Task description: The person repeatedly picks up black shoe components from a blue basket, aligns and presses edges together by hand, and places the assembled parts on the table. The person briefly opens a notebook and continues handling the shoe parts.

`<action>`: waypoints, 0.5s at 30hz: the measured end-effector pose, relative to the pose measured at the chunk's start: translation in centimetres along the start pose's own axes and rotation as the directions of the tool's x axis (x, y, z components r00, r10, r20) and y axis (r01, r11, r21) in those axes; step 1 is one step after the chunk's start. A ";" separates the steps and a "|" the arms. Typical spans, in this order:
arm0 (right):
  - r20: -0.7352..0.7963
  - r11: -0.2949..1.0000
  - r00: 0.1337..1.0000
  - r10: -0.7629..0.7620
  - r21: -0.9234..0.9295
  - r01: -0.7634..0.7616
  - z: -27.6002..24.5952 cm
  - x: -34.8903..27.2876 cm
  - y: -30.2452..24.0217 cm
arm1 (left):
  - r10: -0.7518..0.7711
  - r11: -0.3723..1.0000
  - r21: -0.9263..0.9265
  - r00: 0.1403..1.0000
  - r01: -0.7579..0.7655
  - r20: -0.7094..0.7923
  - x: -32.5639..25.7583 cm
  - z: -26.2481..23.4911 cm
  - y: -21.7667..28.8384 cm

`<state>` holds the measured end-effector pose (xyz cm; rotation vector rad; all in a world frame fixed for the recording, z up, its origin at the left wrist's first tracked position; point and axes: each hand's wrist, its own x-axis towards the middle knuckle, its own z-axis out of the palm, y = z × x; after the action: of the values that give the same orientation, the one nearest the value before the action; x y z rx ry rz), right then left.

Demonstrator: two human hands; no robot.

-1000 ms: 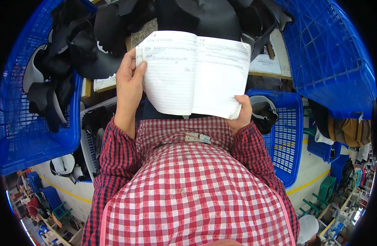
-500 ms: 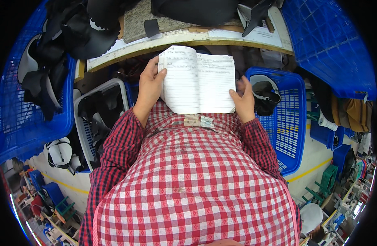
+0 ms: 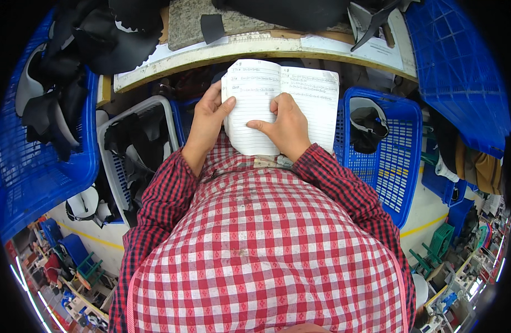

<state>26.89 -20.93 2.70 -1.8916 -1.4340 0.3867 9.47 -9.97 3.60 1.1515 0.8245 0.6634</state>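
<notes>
An open notebook (image 3: 316, 119) with lined pages and handwriting along the top of both leaves is held up over my lap. My left hand (image 3: 208, 119) grips its left edge, thumb on the page and fingers behind. Across the middle of the spread lies my right hand (image 3: 286, 125), over the lower part of the left page and the fold. Its thumb stretches out to the left and its fingers are curled, their tips partly hidden. I cannot make out whether they pinch a page.
Ahead is a worktable edge (image 3: 211, 54) with a ruler strip and black cut pieces (image 3: 289, 12). Blue crates stand at left (image 3: 55, 166) and right (image 3: 397, 188); a grey basket (image 3: 169, 119) of black pieces is by my left arm. Another blue crate (image 3: 461, 72) rises at far right.
My right hand has moved left from the notebook's right edge onto the middle of the pages. The notebook has shifted slightly right, and my left hand still holds its left edge.
</notes>
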 end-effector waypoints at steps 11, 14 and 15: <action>0.220 0.871 0.931 0.292 0.340 -0.353 -0.4 1.0 3.5 | -0.097 0.971 -0.208 0.988 0.121 0.124 1.2 -0.8 -1.5; 0.027 0.888 0.953 0.303 0.354 -0.293 -1.2 0.8 4.0 | -0.097 0.976 -0.179 0.983 0.125 0.153 1.4 0.0 -0.8; 0.081 0.858 0.936 0.341 0.380 -0.346 -1.9 0.9 4.0 | -0.093 0.977 -0.177 0.982 0.122 0.167 1.7 0.6 -0.6</action>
<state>31.21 -21.28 1.39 -1.8053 -0.9284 0.7944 10.89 -9.03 2.78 0.9687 0.6698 0.5397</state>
